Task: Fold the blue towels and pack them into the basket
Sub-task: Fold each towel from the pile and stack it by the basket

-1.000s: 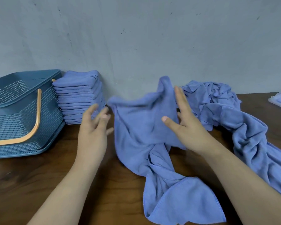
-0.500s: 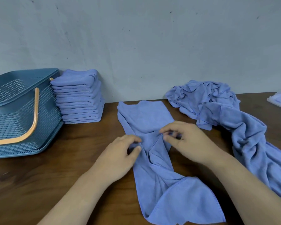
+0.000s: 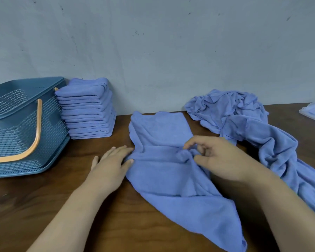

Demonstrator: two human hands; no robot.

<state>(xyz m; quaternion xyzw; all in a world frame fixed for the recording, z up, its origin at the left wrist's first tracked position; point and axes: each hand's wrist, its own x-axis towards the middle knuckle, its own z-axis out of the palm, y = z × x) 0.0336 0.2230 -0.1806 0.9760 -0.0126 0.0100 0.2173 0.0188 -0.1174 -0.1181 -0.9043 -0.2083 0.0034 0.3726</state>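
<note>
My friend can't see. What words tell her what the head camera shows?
Two hands work a blue towel on a table: the left hand lies flat on its edge, the right hand pinches a fold. A folded stack and a basket stand left, a crumpled pile right.

No writing, label, brand, number or sign could be read on the basket (image 3: 49,124), the towels (image 3: 87,113), the table (image 3: 44,206) or the wall (image 3: 153,51).
</note>
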